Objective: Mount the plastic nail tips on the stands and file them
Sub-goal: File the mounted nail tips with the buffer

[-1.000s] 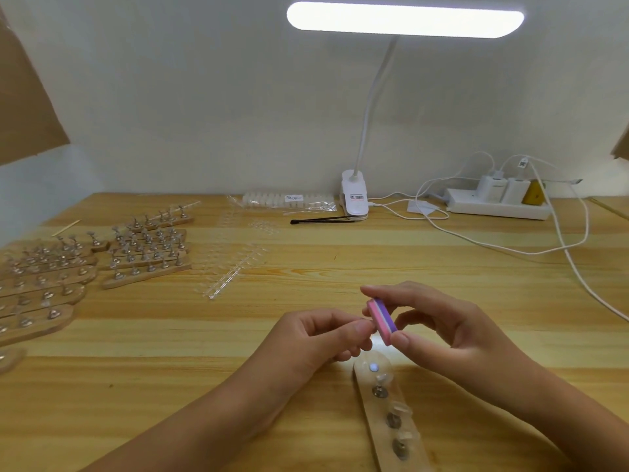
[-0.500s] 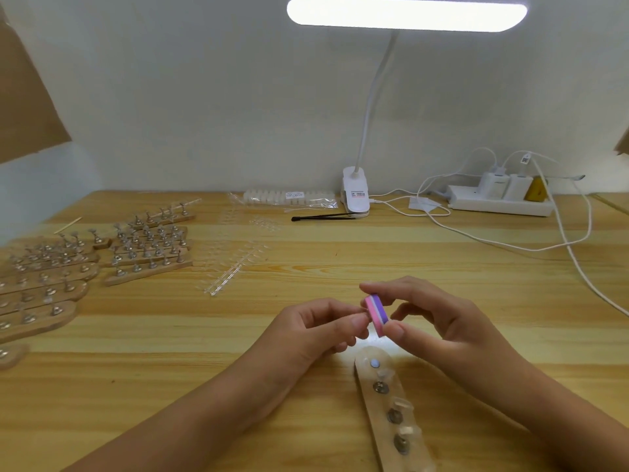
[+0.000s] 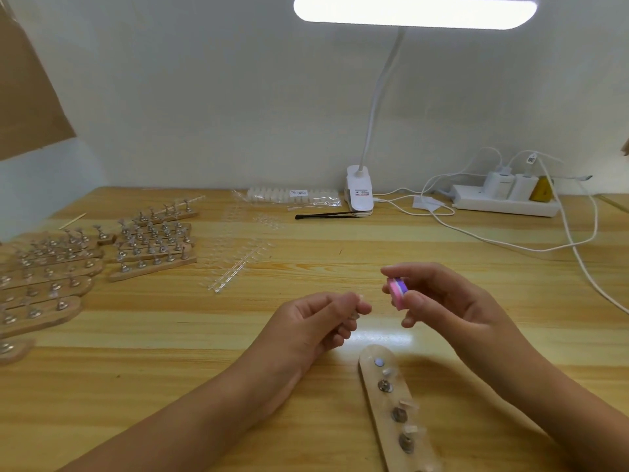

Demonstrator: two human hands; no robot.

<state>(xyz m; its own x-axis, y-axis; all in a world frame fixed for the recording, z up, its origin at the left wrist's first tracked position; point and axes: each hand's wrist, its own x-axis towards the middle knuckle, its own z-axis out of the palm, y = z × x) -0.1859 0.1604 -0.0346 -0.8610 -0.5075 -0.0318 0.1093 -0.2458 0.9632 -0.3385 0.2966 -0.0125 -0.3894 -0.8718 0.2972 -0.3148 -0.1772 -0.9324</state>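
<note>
Your table (image 3: 170, 352) is pale striped wood, set against a plain white wall (image 3: 204, 97). A bar lamp (image 3: 413, 10) shines from above, its bent neck rising from a white clamp (image 3: 359, 194) at the back edge. Black tweezers (image 3: 326, 215) lie just beside the clamp, and a bag of tips (image 3: 292, 195) lies to its left. At the back right sits a power strip (image 3: 503, 204) with white cables (image 3: 510, 248) trailing over the wood. Brown cardboard (image 3: 27, 97) hangs at the far left.

Wooden strips of stands (image 3: 153, 247) crowd the left side, with clear tip racks (image 3: 235, 267) lying beside them.

Your left hand (image 3: 316, 321) has its fingers curled, pinching a small nail tip (image 3: 357, 298); its stand is too small to make out. Your right hand (image 3: 446, 301) pinches a pink and purple file block (image 3: 396, 291) between thumb and fingers, near the tip but apart from it. Below both hands lies one wooden strip (image 3: 369, 386) with more mounted tips.
</note>
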